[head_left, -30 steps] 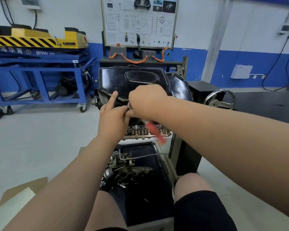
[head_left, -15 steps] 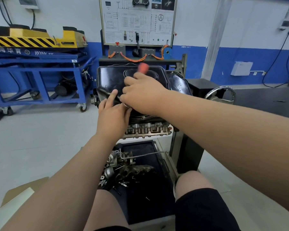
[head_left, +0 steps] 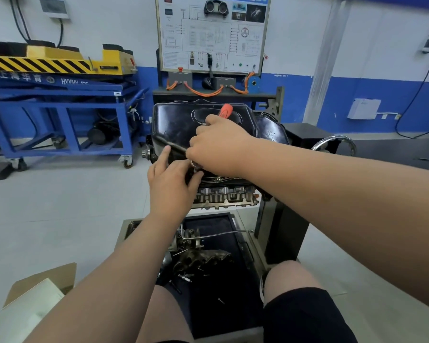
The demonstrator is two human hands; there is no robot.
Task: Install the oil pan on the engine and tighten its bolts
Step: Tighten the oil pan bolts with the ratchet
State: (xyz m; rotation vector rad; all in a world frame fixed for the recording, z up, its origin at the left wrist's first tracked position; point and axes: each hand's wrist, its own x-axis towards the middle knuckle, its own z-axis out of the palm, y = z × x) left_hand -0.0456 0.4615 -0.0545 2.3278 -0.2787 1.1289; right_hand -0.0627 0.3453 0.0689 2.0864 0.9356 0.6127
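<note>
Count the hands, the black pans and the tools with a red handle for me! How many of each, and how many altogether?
Hands: 2, the left hand and the right hand
Black pans: 1, the oil pan
Tools with a red handle: 1, the red-handled tool gripped by the right hand
Total: 4

The right hand (head_left: 218, 144) is swinging the wrench (head_left: 226, 110) round. A second ago its red handle was pointing down toward the person, below the wrist. Now it is sticking out above the knuckles, over the top of the pan (head_left: 174, 122). The hand is turning with it, climbing from the pan's near edge onto its dark face. Since half a second ago the handle is drifting only slightly to the right.
</note>
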